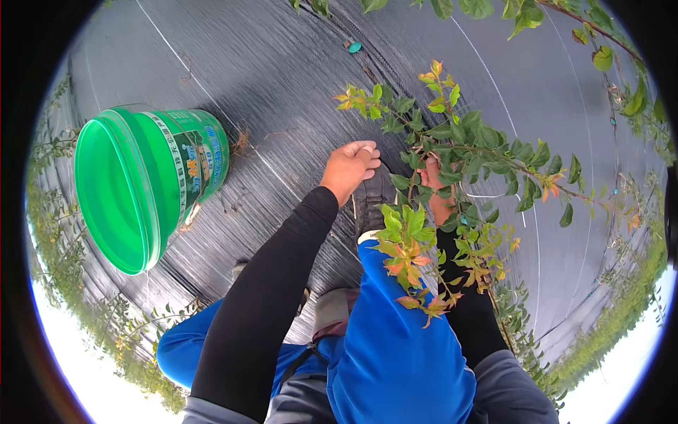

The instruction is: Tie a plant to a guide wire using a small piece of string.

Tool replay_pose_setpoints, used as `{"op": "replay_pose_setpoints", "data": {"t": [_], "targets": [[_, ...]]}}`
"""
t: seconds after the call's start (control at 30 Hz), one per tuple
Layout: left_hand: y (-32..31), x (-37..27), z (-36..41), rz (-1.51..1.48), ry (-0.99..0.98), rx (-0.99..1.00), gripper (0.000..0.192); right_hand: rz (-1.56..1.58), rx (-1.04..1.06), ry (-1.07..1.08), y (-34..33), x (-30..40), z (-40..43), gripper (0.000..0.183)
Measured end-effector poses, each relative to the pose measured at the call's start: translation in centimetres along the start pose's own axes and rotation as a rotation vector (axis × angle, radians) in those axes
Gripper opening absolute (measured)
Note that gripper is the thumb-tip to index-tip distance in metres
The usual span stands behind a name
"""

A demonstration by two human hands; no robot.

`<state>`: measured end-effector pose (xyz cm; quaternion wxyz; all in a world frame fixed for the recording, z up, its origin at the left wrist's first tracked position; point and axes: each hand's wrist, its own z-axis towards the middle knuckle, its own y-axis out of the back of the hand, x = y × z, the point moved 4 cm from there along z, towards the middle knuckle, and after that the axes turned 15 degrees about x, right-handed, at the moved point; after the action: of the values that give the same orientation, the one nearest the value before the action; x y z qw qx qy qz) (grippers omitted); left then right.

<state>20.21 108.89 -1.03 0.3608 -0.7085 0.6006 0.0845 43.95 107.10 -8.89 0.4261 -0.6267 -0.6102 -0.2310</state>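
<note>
My left hand [349, 165] is above my dark shoe [371, 204], its fingers curled together; whether something small is between them cannot be told. My right hand [437, 185] reaches in among the branches of a leafy shrub [471, 143] with green and reddish leaf tips. Leaves cover part of this hand, so its grip is hidden. A thin white tie or wire [484, 196] runs beside it to the right. On the left a green plastic bucket [175, 169] with printed writing lies tipped on its side, its open mouth turned left.
Black woven ground-cover fabric [286, 106] with white lines spreads beneath everything. A green disc-shaped pin [354, 47] sits near the top. More leafy branches [529, 18] hang at the upper right. Dry roots [241, 143] lie beside the bucket. My blue-trousered knee [397, 339] is raised under the shrub.
</note>
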Motion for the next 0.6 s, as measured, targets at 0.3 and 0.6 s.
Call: {"op": "replay_pose_setpoints", "data": {"t": [0.3, 0.6], "targets": [[-3.8, 5.5, 6.7, -0.352, 0.211, 0.14, 0.034, -1.669, -0.171, 0.472, 0.9, -3.0, -0.3, 0.035], [-4.9, 6.0, 9.6, -0.365, 0.231, 0.1, 0.032, -0.876, -0.122, 0.056, 3.6, -2.9, -2.2, 0.02]]}}
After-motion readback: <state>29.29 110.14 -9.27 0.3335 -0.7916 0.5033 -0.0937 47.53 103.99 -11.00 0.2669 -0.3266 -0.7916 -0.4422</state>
